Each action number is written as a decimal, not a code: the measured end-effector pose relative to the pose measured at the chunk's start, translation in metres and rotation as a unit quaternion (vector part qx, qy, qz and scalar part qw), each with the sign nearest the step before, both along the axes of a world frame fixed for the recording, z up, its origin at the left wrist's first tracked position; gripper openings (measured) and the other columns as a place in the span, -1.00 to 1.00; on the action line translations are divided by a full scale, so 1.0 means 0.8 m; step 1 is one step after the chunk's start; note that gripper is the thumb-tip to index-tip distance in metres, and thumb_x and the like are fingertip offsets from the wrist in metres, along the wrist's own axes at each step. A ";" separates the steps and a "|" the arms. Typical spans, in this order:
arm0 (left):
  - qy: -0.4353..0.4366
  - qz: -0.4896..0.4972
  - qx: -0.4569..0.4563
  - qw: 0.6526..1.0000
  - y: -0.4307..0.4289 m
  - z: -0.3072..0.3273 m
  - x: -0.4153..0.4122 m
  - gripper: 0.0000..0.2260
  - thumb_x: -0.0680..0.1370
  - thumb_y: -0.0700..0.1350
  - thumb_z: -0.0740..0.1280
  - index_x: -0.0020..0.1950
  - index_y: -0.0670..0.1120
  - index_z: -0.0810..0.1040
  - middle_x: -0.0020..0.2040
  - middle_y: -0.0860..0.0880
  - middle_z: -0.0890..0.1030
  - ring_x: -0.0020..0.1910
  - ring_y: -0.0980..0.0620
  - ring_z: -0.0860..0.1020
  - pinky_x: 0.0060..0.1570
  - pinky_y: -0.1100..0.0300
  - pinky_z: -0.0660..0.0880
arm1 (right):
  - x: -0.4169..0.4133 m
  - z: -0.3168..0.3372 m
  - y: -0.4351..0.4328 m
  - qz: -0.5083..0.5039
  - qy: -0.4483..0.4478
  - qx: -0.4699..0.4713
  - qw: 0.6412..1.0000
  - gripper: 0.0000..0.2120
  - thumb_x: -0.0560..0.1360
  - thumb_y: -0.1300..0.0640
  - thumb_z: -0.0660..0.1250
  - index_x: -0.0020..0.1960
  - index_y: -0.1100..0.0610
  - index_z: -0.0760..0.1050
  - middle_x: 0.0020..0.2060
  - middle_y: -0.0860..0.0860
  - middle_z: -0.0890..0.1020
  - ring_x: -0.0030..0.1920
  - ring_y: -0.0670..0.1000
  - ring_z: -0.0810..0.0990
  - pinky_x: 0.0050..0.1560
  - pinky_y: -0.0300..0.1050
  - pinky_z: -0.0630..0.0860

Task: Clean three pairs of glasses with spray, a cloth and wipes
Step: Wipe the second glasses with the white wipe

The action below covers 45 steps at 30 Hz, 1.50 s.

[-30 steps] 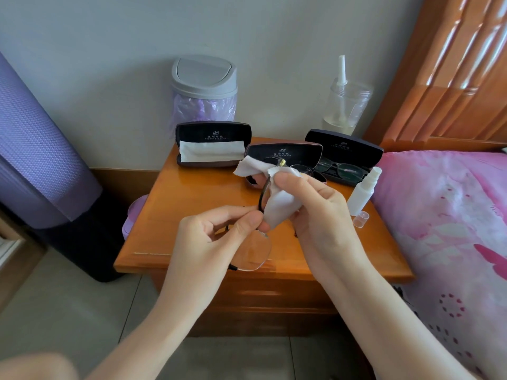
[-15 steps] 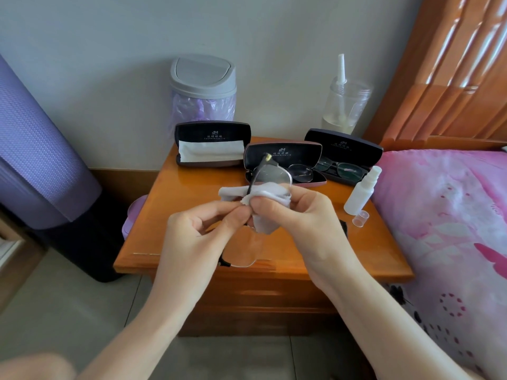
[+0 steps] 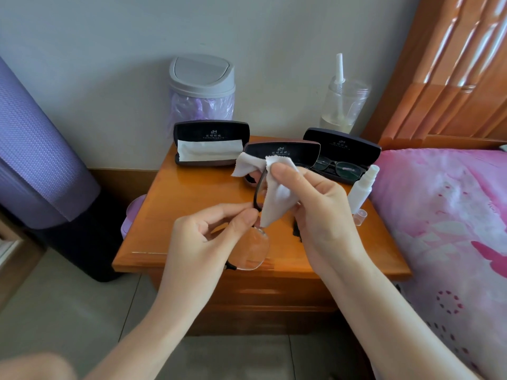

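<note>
- The left hand pinches the glasses at the bridge, in front of the worktop.
- The right hand presses the white cloth around the upper lens.
- One pair seems in progress; another pair lies in the right case, behind the spray bottle.
- The wipes probably remain unused.

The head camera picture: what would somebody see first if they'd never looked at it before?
First, right in the middle, two hands cleaning glasses: the left hand pinches the frame while the right hand rubs a lens with a white cloth. Behind them, three open black cases line the back of the orange bedside table, with a small white spray bottle at its right side, by the pink bed.
</note>
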<state>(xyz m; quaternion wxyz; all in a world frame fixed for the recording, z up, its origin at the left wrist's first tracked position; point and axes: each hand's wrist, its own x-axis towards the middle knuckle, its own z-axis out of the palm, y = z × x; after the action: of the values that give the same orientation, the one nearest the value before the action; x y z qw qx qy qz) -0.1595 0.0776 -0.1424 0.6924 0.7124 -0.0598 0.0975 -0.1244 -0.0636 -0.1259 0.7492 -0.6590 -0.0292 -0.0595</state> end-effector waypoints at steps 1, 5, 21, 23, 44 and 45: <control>0.002 0.007 -0.009 1.000 -0.001 0.000 -0.001 -0.86 0.37 0.01 0.36 -0.09 0.12 0.63 -0.20 0.23 0.69 -0.10 0.29 0.63 -0.20 0.52 0.47 | 0.000 0.000 0.000 -0.002 -0.004 -0.004 1.000 -0.83 0.49 0.08 0.35 -0.17 0.15 0.64 -0.29 -0.03 0.63 -0.12 -0.04 0.59 0.15 -0.02 0.46; 0.015 0.026 -0.052 0.998 -0.001 0.000 0.000 -0.86 0.41 0.01 0.35 -0.06 0.14 0.63 -0.17 0.20 0.70 -0.07 0.24 0.64 -0.14 0.47 0.50 | 0.000 0.000 -0.005 0.002 -0.015 -0.009 1.000 -0.78 0.54 0.07 0.28 -0.13 0.15 0.64 -0.23 0.01 0.66 -0.06 -0.01 0.63 0.06 -0.14 0.49; 0.027 0.054 -0.128 0.990 0.007 0.000 0.006 -0.83 0.41 -0.01 0.34 -0.08 0.01 0.67 -0.16 0.06 0.72 -0.04 0.14 0.66 -0.07 0.38 0.55 | -0.010 -0.012 0.006 0.040 0.023 -0.031 0.998 -0.69 0.40 -0.06 0.32 -0.07 0.14 0.67 -0.13 0.03 0.72 -0.01 -0.04 0.65 0.17 -0.12 0.51; 0.013 0.054 -0.119 0.991 0.009 0.000 0.007 -0.85 0.42 -0.02 0.34 -0.11 0.01 0.67 -0.16 0.07 0.72 -0.03 0.14 0.66 -0.07 0.40 0.54 | -0.012 -0.013 0.008 0.051 0.013 -0.043 0.998 -0.71 0.41 -0.02 0.34 -0.03 0.16 0.67 -0.13 0.03 0.72 -0.06 -0.07 0.65 0.05 -0.25 0.53; 0.013 0.039 -0.059 0.997 0.001 -0.004 0.002 -0.86 0.45 0.00 0.34 -0.08 0.06 0.68 -0.17 0.09 0.71 -0.02 0.12 0.64 0.04 0.23 0.50 | -0.009 0.005 -0.005 0.108 -0.037 -0.119 0.986 -0.88 0.43 0.24 0.42 -0.07 0.26 0.67 -0.24 0.04 0.71 -0.23 -0.16 0.65 -0.19 -0.41 0.50; 0.013 0.040 -0.061 0.997 0.001 -0.004 0.002 -0.87 0.46 -0.01 0.34 -0.10 0.06 0.68 -0.17 0.08 0.71 -0.01 0.12 0.65 0.05 0.21 0.51 | -0.009 0.006 -0.007 0.110 -0.038 -0.119 0.986 -0.90 0.42 0.24 0.43 -0.08 0.25 0.66 -0.28 -0.01 0.71 -0.25 -0.17 0.64 -0.21 -0.41 0.49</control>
<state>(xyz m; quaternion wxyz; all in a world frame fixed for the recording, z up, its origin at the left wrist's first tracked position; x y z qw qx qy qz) -0.1576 0.0786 -0.1453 0.7307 0.6719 -0.0163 0.1197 -0.1315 -0.0690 -0.1214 0.6659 -0.7334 -0.1368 0.0016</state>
